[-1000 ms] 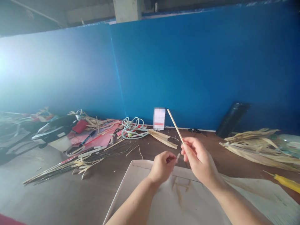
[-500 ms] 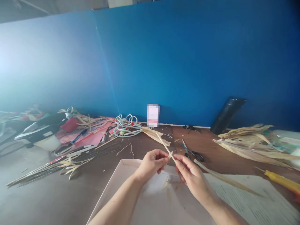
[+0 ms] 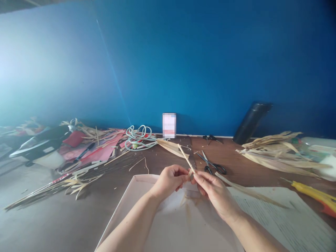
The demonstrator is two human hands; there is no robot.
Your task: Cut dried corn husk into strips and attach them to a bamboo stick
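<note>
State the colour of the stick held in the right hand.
Pale tan: the stick in the right hand shows best in the head view.

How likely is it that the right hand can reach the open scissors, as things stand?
Probably yes: the scissors lie just beyond the right hand, with nothing visible blocking them, though that hand is occupied with a thin stick.

The white tray (image 3: 120, 217) runs off the bottom edge, as do both forearms (image 3: 131, 224) above it. Over the tray's far side, the right hand (image 3: 214, 190) hides the lower end of a thin stick (image 3: 186, 158); a pale scrap (image 3: 190, 174) at the left hand (image 3: 168, 182) is too small to identify. Right of the tray, a sheet's (image 3: 286, 220) print is illegible and a yellow tool (image 3: 312, 192) is cut off. Beyond the tray, an upright panel (image 3: 169, 125) is pixelated.
</note>
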